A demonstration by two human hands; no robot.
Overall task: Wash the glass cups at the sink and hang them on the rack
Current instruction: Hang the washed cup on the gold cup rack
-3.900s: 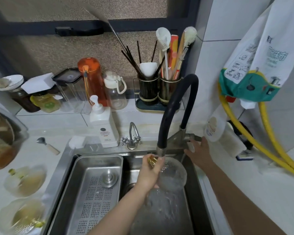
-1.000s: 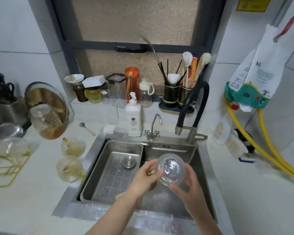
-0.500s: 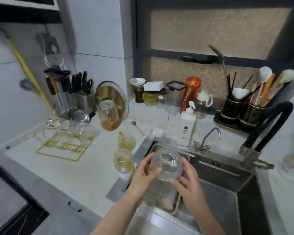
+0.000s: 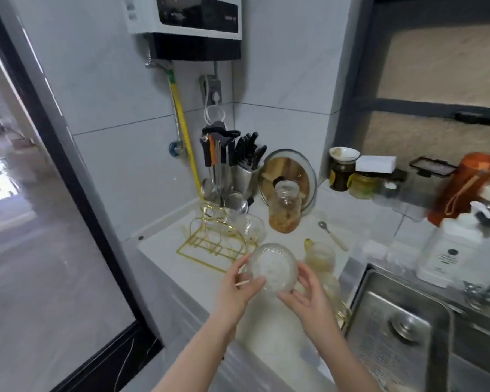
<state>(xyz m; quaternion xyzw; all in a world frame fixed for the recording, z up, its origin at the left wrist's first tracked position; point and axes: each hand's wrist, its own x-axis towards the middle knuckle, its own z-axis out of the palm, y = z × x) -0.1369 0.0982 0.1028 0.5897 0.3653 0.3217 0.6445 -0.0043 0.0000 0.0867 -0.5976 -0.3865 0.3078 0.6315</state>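
Clear, ribbed glass cup (image 4: 272, 266) sits between both hands just in front of the gold wire rack (image 4: 215, 239) on the white counter. Left hand (image 4: 236, 290) and right hand (image 4: 308, 299) each pinch its rim with curled fingertips. Wet glass could slip from so light a hold, or knock the cup already hanging on the rack (image 4: 248, 227).

A knife block (image 4: 245, 165) stands in the corner of the desk (image 4: 164, 241), with hanging utensils (image 4: 218, 154) just beside it. A glass jar (image 4: 284, 206) holding orange residue stands in front of a round lid (image 4: 300, 165) that leans against the wall. A small spoon (image 4: 333, 236) lies nearby. An orange bottle (image 4: 464, 188) and a white soap dispenser (image 4: 447, 250) sit further right.
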